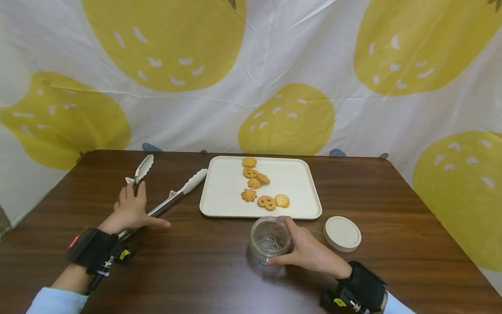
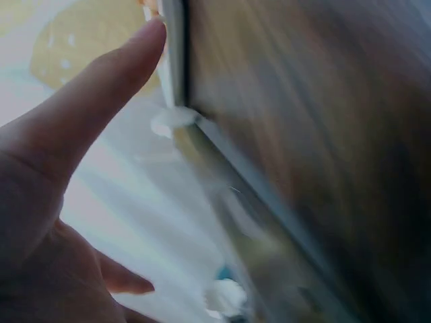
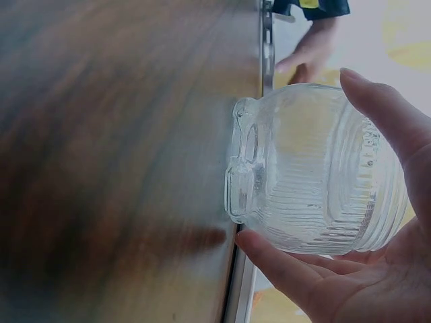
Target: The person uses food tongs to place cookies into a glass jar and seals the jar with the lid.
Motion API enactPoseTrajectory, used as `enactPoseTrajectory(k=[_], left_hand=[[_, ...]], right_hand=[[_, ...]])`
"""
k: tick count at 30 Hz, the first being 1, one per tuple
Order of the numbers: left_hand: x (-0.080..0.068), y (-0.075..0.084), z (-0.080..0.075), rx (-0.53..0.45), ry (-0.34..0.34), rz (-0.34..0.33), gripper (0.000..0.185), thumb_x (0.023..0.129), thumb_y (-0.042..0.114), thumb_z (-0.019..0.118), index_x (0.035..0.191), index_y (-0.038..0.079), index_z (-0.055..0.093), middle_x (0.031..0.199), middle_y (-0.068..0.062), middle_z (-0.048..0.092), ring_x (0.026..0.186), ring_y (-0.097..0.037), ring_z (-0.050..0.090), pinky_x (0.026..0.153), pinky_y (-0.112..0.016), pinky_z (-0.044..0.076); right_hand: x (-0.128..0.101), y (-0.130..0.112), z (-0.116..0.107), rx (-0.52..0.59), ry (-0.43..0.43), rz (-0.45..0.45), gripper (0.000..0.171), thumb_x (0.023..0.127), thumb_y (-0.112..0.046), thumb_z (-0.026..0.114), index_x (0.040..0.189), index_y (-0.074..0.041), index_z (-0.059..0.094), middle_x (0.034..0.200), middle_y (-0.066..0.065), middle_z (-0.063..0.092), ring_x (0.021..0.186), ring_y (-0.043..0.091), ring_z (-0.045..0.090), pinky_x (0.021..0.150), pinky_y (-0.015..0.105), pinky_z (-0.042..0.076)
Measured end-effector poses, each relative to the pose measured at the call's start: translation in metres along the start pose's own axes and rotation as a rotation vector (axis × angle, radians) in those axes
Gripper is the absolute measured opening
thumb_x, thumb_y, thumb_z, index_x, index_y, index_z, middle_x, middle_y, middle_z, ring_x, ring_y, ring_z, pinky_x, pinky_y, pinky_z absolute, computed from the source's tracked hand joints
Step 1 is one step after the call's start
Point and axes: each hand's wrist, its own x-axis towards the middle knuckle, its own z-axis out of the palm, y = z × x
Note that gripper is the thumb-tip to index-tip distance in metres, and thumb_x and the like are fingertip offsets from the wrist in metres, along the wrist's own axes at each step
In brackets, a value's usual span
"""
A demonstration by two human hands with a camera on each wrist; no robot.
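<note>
A clear glass jar [image 1: 270,237] without its lid is upright in front of the tray, gripped from the right by my right hand [image 1: 310,250]. In the right wrist view, the thumb and fingers lie around the ribbed wall of the jar [image 3: 303,168], with its footed base close to the tabletop. My left hand [image 1: 131,209] is over the metal tongs [image 1: 168,201], fingers spread and thumb straight. The tongs have white scalloped tips and stand wide apart; the hand and wrist hide part of them. In the left wrist view, a blurred tong arm [image 2: 249,222] runs beyond the thumb.
A white tray [image 1: 223,187] with several cookies [image 1: 255,183], some pretzel-shaped, lies at the back middle. A round white lid [image 1: 342,233] rests right of the jar. Behind the brown wooden table [image 1: 392,209] hangs a white cloth [image 1: 204,117] with yellow fruit prints.
</note>
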Motion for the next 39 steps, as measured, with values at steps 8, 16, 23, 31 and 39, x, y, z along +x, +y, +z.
enactPoseTrajectory(k=[8, 16, 23, 31, 39], left_hand=[[0.006, -0.013, 0.001, -0.037, -0.103, -0.172, 0.144, 0.048, 0.062, 0.076, 0.132, -0.016, -0.011, 0.124, -0.053, -0.010, 0.114, -0.066, -0.004, 0.082, -0.074, 0.012], [0.016, -0.020, 0.000, 0.009, -0.060, -0.213, 0.140, 0.050, 0.062, 0.075, 0.126, -0.026, -0.004, 0.115, -0.053, 0.018, 0.106, -0.064, 0.020, 0.082, -0.066, 0.027], [0.019, -0.021, -0.002, 0.108, -0.024, -0.176, 0.120, 0.052, 0.059, 0.076, 0.109, -0.032, 0.021, 0.095, -0.046, 0.034, 0.092, -0.058, 0.035, 0.076, -0.055, 0.034], [0.018, -0.024, -0.008, 0.117, -0.001, -0.115, 0.073, 0.060, 0.045, 0.075, 0.081, -0.021, 0.052, 0.075, -0.031, 0.051, 0.070, -0.043, 0.050, 0.061, -0.044, 0.040], [0.017, -0.031, -0.010, 0.047, 0.032, -0.126, 0.052, 0.063, 0.025, 0.076, 0.076, -0.019, 0.052, 0.068, -0.022, 0.050, 0.062, -0.032, 0.047, 0.055, -0.039, 0.041]], right_hand=[[-0.001, 0.001, 0.001, 0.008, -0.008, 0.006, 0.076, 0.067, -0.042, 0.074, 0.123, -0.009, 0.036, 0.109, 0.008, 0.058, 0.099, 0.021, 0.056, 0.080, 0.034, 0.043], [-0.001, 0.001, 0.001, 0.007, -0.012, 0.012, 0.077, 0.066, -0.042, 0.075, 0.124, -0.009, 0.036, 0.109, 0.008, 0.058, 0.099, 0.021, 0.056, 0.080, 0.034, 0.044], [-0.001, 0.001, 0.001, 0.016, -0.012, 0.004, 0.077, 0.067, -0.041, 0.075, 0.124, -0.009, 0.036, 0.110, 0.008, 0.058, 0.100, 0.021, 0.055, 0.081, 0.035, 0.043], [-0.002, 0.001, 0.000, 0.038, -0.019, 0.011, 0.078, 0.066, -0.042, 0.075, 0.125, -0.011, 0.035, 0.111, 0.007, 0.057, 0.101, 0.020, 0.055, 0.082, 0.036, 0.043], [-0.002, -0.001, 0.000, 0.044, -0.023, 0.025, 0.079, 0.065, -0.043, 0.075, 0.126, -0.013, 0.035, 0.111, 0.005, 0.057, 0.101, 0.018, 0.055, 0.082, 0.035, 0.043]])
